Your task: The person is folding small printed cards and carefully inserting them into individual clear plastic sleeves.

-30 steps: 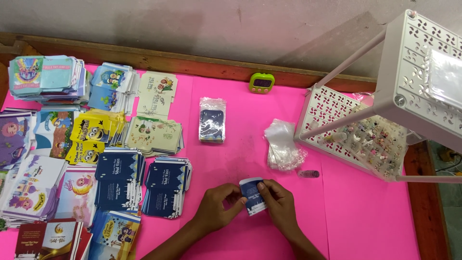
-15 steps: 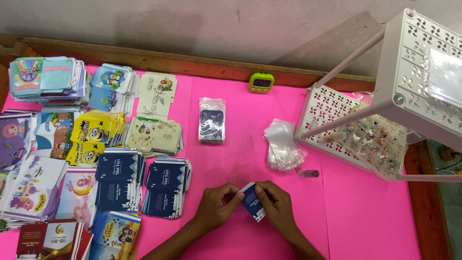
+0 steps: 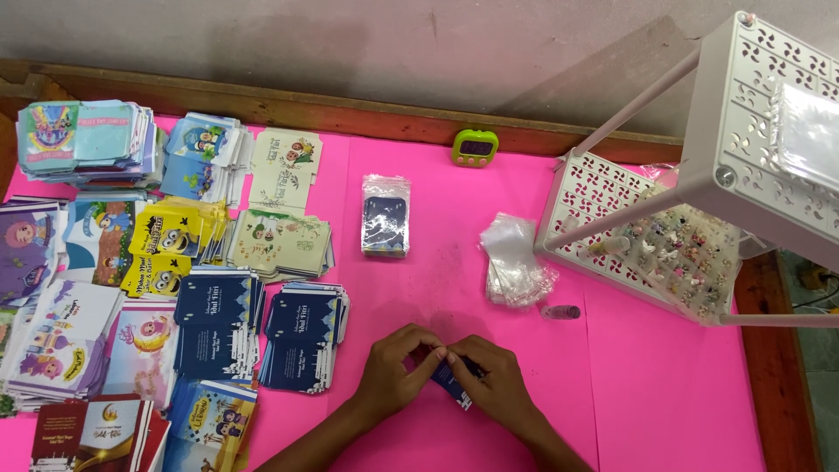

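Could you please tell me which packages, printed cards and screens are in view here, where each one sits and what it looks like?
Small dark blue card: pinched between left hand and right hand, low centre.
Dark blue card stacks: left of the hands, rectangular.
Yellow cartoon cards: left side.
Clear bagged dark pack: centre of pink table.
Empty clear bags: beside white rack.
Green timer: far edge, small grey screen.

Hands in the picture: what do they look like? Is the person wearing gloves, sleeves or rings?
The left hand and right hand are both bare: no gloves, and no rings, watch or bracelets that I can make out. The forearms are uncovered as far as the bottom edge of the picture, so no sleeves show. The fingernails look short, though they are too small to tell more.
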